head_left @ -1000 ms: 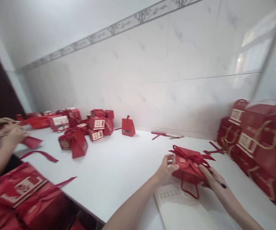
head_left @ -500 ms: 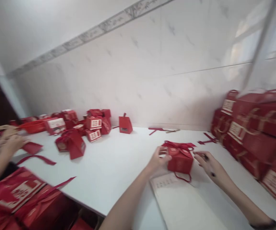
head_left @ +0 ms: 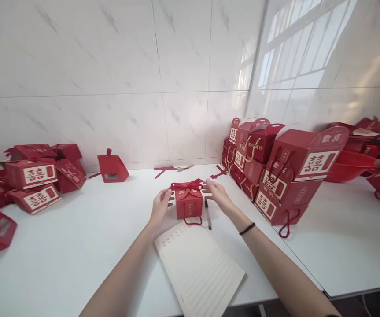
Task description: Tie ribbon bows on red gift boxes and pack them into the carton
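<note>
**Red on white across your worktable**

Between your hands sits a solid red gift box (head_left: 189,205) tied with a matching red ribbon bow (head_left: 186,186). Your lined notepad (head_left: 199,267) shows cream pages with faint grey ruling; the pen (head_left: 207,214) beside it is black. A black band (head_left: 247,228) circles your right wrist. The stacked red boxes (head_left: 287,169) carry white labels with red characters. The table (head_left: 77,237) is plain white, the wall tiles (head_left: 110,66) white with grey veining.
</note>
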`<state>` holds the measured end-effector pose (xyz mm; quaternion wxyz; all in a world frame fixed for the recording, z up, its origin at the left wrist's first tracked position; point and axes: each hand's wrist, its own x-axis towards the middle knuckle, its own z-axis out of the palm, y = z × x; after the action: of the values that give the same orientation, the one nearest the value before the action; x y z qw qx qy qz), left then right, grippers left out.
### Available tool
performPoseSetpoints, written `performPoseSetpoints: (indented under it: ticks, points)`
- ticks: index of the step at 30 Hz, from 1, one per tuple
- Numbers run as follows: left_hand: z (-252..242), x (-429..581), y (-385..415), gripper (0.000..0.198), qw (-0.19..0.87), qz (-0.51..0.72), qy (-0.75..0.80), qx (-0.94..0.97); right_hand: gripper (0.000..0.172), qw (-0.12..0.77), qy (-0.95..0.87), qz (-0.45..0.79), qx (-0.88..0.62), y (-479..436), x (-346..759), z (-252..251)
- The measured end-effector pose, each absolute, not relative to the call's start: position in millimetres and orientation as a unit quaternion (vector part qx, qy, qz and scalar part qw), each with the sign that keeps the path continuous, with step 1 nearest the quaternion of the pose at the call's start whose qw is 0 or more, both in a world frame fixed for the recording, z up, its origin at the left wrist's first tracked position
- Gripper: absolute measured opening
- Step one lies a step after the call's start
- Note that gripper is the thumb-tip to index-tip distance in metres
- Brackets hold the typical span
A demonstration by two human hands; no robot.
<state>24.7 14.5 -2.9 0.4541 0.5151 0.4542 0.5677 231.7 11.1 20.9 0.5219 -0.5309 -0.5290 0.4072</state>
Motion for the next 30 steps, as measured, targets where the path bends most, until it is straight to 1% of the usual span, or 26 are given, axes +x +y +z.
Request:
performPoseSetpoints:
  ticks: [3, 9, 10, 13, 14, 15, 18, 20, 23, 25, 27, 30]
  points:
    - [-4.1, 24.3, 16.4, 0.040, 0.446, 0.574, 0.452, 0.517, 0.035, 0.544, -0.495, 0.446, -0.510, 22.5, 222.0, 25.8]
    - [-1.5, 26.8, 18.0, 0.042, 0.446, 0.601, 0.433, 0.503, 0.028, 0.600, -0.463, 0.467, -0.457, 27.2, 205.4, 15.9]
    - [0.0, 27.9, 17.4, 0.042, 0.451, 0.609, 0.427, 0.493, 0.030, 0.604, -0.460, 0.469, -0.451, 26.1, 204.8, 12.8]
    - [5.9, 31.3, 13.2, 0.041, 0.466, 0.624, 0.414, 0.471, 0.046, 0.612, -0.460, 0.475, -0.434, 20.6, 207.1, 7.3]
    - [7.9, 32.1, 11.4, 0.040, 0.471, 0.622, 0.414, 0.470, 0.047, 0.613, -0.463, 0.477, -0.427, 18.8, 208.5, 7.1]
    - [9.5, 32.8, 9.5, 0.039, 0.474, 0.618, 0.415, 0.471, 0.044, 0.613, -0.468, 0.479, -0.420, 17.2, 209.7, 7.6]
    - [11.4, 33.6, 5.0, 0.035, 0.474, 0.606, 0.415, 0.485, 0.025, 0.611, -0.482, 0.480, -0.406, 14.6, 211.7, 10.8]
    - [10.7, 33.4, 3.4, 0.033, 0.473, 0.604, 0.412, 0.492, 0.020, 0.611, -0.488, 0.475, -0.404, 13.9, 211.9, 12.5]
    - [9.5, 33.4, 2.2, 0.029, 0.479, 0.598, 0.413, 0.492, 0.028, 0.602, -0.501, 0.470, -0.407, 12.8, 211.9, 12.9]
    - [9.7, 34.1, 1.2, 0.026, 0.483, 0.594, 0.414, 0.493, 0.029, 0.592, -0.513, 0.467, -0.410, 11.9, 212.0, 12.3]
    - [10.3, 34.9, -0.1, 0.026, 0.486, 0.592, 0.412, 0.494, 0.029, 0.590, -0.520, 0.461, -0.411, 11.7, 211.8, 11.7]
    - [10.4, 35.0, -1.0, 0.028, 0.491, 0.583, 0.414, 0.498, 0.036, 0.597, -0.522, 0.454, -0.407, 13.7, 210.7, 10.8]
